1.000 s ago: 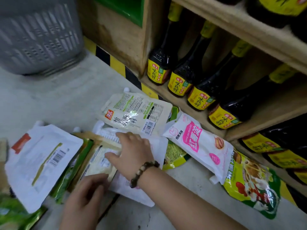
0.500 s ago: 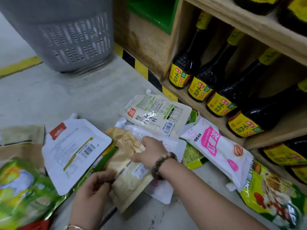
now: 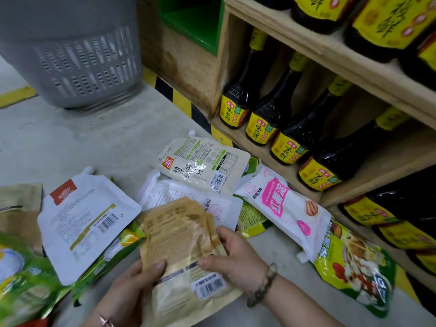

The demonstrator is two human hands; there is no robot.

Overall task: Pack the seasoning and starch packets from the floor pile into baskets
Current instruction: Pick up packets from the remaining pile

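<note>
A tan seasoning packet is lifted off the floor pile, back side up with its barcode near me. My left hand grips its lower left edge, thumb on top. My right hand, a bead bracelet on the wrist, pinches its right edge. Beneath and around it lie a white spouted pouch, a cream seasoning pouch, a white and pink starch bag and green packets. A grey plastic basket stands on the floor at the upper left.
A wooden shelf on the right holds rows of dark sauce bottles with yellow labels. Yellow-black hazard tape runs along its base. More green and brown packets lie at the left edge. Bare concrete floor lies between pile and basket.
Both hands pulled the tan packet out of the pile and raised it toward me. My right hand shifted from its top edge to its right side; the view tilted up.
</note>
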